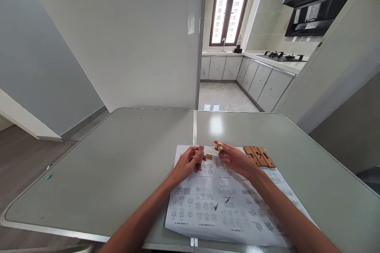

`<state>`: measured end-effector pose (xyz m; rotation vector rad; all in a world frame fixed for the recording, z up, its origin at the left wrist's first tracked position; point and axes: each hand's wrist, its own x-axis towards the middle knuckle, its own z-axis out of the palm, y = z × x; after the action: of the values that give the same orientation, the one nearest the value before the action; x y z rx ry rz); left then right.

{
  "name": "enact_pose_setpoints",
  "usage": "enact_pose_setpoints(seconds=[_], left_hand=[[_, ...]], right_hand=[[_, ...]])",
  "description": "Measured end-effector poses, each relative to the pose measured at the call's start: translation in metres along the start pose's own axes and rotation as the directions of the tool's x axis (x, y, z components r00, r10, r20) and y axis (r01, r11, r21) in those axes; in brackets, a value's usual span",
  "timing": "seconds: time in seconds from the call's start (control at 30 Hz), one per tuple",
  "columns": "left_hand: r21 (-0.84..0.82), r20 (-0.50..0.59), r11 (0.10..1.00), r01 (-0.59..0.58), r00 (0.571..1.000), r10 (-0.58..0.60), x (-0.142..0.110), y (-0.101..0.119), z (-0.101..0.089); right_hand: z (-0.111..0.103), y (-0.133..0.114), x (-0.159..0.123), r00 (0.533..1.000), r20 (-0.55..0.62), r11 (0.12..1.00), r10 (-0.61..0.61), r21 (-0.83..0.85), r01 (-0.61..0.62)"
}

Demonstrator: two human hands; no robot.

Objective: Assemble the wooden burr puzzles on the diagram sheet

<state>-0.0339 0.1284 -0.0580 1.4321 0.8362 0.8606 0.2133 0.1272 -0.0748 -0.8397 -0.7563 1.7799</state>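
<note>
My left hand is closed round a brown wooden puzzle piece, held upright above the paper. A lighter notched wooden block sticks out from it to the right, joined or held against it. A little to the right, my right hand grips another light wooden notched block between thumb and fingers. A small gap lies between the two hands. Under both spreads a large white instruction sheet printed with rows of line drawings. Beyond my right wrist several flat brown wooden pieces with cut-outs lie side by side.
The grey-green folding table has a metal rim and a centre seam. A small teal bit lies near its left edge. Behind stand a white wall panel and a kitchen with a gas stove.
</note>
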Motion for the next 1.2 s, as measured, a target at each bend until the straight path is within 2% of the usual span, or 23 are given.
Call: enact_pose_setpoints(seconds=[0.13, 0.3, 0.57, 0.83, 1.03, 1.2], left_hand=[[0.002, 0.001, 1.000, -0.009, 1.000, 0.009, 0.001, -0.003, -0.001], [0.009, 0.014, 1.000, 0.006, 1.000, -0.006, 0.000, -0.004, -0.002], [0.023, 0.084, 0.999, -0.029, 0.996, 0.027, -0.002, 0.000, -0.001], [0.153, 0.105, 0.984, -0.087, 0.992, 0.072, -0.006, 0.004, 0.001], [0.193, 0.075, 0.976, -0.097, 0.994, 0.084, -0.007, 0.007, 0.004], [0.195, 0.060, 0.975, -0.108, 0.993, 0.098, -0.007, 0.010, 0.005]], right_hand=[[0.003, -0.003, -0.004, 1.000, 0.028, 1.000, 0.004, -0.025, -0.003], [0.010, -0.005, -0.008, 0.995, 0.103, 0.987, -0.012, -0.159, 0.028], [0.014, 0.003, -0.008, 0.995, 0.099, 0.933, -0.009, -0.357, 0.044], [0.024, 0.000, -0.015, 0.985, 0.164, 0.800, -0.045, -0.585, 0.134], [0.031, -0.002, -0.018, 0.977, 0.205, 0.784, -0.061, -0.596, 0.174], [0.027, -0.001, -0.017, 0.979, 0.191, 0.749, -0.067, -0.639, 0.176]])
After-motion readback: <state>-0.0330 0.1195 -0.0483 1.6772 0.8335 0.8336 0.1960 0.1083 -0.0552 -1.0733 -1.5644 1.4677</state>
